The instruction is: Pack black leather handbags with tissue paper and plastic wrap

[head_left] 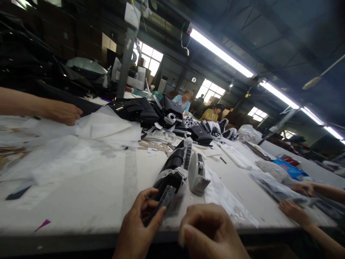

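A black bag (pixel 172 160) lies on the white table, with clear film and white wrapping around parts of it. My left hand (pixel 142 223) is closed on a dark strap (pixel 164 199) at the near end of the bag, its tip covered in shiny clear film. My right hand (pixel 210 230) is close to the camera, to the right of the left one, with thumb and fingers pinched together. Whatever sits in that pinch is too blurred to name. Just beyond my hands, a grey-white tape dispenser (pixel 198 174) stands beside the bag.
White tissue sheets (pixel 110 127) cover the left of the table (pixel 107 180). A co-worker's hand (pixel 63 112) rests there. Farther back are several black bags (pixel 137 109) and paper scraps (pixel 156 145). At right, another person's hands (pixel 296 212) handle a clear plastic bag (pixel 277 187).
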The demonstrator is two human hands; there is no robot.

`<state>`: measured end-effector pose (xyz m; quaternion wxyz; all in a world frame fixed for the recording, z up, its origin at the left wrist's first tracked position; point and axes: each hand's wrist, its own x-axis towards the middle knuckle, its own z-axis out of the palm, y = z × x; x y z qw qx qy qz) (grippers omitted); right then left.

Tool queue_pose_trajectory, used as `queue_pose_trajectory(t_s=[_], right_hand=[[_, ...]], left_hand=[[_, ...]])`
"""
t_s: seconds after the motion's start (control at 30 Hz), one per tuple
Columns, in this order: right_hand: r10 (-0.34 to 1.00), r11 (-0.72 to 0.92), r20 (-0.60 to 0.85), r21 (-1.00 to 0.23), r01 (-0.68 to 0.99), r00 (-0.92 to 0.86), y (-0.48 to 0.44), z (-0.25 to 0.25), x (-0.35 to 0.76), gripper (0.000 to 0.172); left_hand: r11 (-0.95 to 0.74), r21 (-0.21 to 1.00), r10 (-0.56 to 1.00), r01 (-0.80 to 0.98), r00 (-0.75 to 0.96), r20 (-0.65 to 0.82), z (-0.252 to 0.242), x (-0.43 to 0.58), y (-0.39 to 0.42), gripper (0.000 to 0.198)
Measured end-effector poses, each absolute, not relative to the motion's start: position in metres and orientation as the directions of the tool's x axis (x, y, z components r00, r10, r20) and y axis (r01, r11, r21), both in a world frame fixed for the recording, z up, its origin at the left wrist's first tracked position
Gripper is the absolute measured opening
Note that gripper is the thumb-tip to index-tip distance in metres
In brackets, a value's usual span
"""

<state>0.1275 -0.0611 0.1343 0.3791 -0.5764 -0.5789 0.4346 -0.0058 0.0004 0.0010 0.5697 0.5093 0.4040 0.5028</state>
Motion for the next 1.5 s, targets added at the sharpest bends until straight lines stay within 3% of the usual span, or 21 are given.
queue_pose_trajectory(t_s=[0.3, 0.73, 0.9, 1.2, 1.37, 1.5], right_hand=[[0.986, 0.056, 0.148, -0.708, 0.704, 0.071, -0.019, 0.097, 0.134, 0.037], [0.967, 0.109, 0.249, -0.591, 0.799, 0.052, -0.015, 0.091, 0.125, 0.038], [0.967, 0.126, 0.253, -0.602, 0.789, 0.038, -0.015, 0.092, 0.125, 0.039], [0.970, 0.124, 0.238, -0.644, 0.755, 0.044, -0.017, 0.091, 0.130, 0.036], [0.996, 0.006, 0.056, -0.792, 0.610, 0.063, -0.022, 0.090, 0.137, 0.034], [0.996, -0.090, -0.078, -0.871, 0.483, 0.044, -0.023, 0.084, 0.143, 0.037]], left_hand=[[-0.076, 0.982, 0.992, -0.175, 0.085, 0.092, 0.006, -0.001, -0.005, 0.047], [-0.291, 0.957, 0.957, -0.015, -0.010, 0.291, -0.002, -0.003, -0.005, 0.037], [-0.410, 0.912, 0.909, -0.018, 0.069, 0.411, -0.003, -0.006, -0.002, 0.037], [-0.363, 0.932, 0.928, 0.000, 0.090, 0.361, -0.002, -0.007, -0.001, 0.032], [-0.265, 0.962, 0.959, -0.062, 0.086, 0.270, 0.001, -0.007, 0.000, 0.031], [-0.184, 0.980, 0.962, -0.075, 0.190, 0.196, 0.003, -0.011, 0.004, 0.029]])
